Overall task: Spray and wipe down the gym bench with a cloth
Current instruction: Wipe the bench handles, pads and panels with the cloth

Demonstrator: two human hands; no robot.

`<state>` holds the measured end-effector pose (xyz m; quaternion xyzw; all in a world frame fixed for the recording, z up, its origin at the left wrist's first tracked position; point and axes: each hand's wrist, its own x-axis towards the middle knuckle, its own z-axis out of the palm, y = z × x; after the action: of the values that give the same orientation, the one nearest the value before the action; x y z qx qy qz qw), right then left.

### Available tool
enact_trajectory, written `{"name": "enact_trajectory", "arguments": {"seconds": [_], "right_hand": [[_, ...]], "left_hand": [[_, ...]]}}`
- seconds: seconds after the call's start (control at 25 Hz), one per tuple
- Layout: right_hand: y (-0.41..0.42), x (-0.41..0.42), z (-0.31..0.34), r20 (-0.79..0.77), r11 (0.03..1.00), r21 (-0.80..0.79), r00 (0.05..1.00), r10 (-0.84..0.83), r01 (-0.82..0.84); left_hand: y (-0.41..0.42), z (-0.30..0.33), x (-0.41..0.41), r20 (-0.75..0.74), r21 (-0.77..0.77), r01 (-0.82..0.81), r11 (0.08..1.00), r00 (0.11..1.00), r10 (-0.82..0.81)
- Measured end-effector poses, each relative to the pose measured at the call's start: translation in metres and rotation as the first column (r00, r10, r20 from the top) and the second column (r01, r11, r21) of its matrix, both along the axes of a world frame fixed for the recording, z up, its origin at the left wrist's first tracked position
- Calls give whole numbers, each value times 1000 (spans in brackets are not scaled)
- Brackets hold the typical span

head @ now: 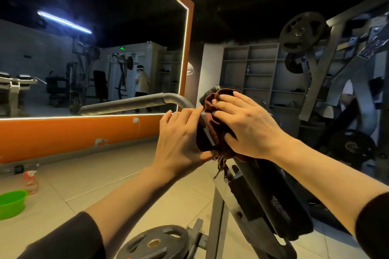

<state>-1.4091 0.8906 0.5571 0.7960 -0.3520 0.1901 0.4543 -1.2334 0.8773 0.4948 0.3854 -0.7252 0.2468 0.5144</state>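
The gym bench's black inclined pad (265, 195) rises from lower right to the centre of the view. A dark red cloth (214, 124) lies bunched over the pad's upper end, a frayed corner hanging down. My right hand (248, 126) lies on top of the cloth with fingers spread and pressing it against the pad. My left hand (179, 141) grips the pad's left edge just beside the cloth, fingers curled over it and thumb at the front. A spray bottle (31, 181) stands on the floor at far left, blurred.
A green bowl (12, 202) sits on the tiled floor beside the bottle. A grey tube handle (134, 103) juts left behind my hands. A weight plate (155, 242) lies below them. A plate-loaded machine (328, 73) fills the right; a mirror wall (94, 48) is on the left.
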Motion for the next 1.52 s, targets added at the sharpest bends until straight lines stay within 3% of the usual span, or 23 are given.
{"name": "enact_trajectory", "arguments": {"seconds": [0.28, 0.52, 0.72, 0.96, 1.16, 1.52], "right_hand": [[20, -8, -4, -96, 996, 7, 992, -86, 87], [22, 17, -13, 194, 984, 174, 978, -71, 37], [42, -9, -41, 58, 994, 100, 997, -43, 37], [23, 3, -29, 16, 999, 7, 999, -52, 52], [3, 39, -4, 89, 998, -23, 995, -49, 51], [10, 21, -31, 134, 1000, -2, 991, -17, 18]], "left_hand": [[19, 6, -4, -44, 153, 23, 988, 999, -17], [34, 8, -9, -118, 254, 54, 966, 993, -25], [45, -5, -8, -215, 298, 84, 951, 976, -19], [41, -8, -10, -258, 267, 99, 959, 966, -28], [36, -15, -8, -262, 165, 109, 980, 963, -63], [36, -16, -5, -247, 163, 60, 985, 969, -18]]}}
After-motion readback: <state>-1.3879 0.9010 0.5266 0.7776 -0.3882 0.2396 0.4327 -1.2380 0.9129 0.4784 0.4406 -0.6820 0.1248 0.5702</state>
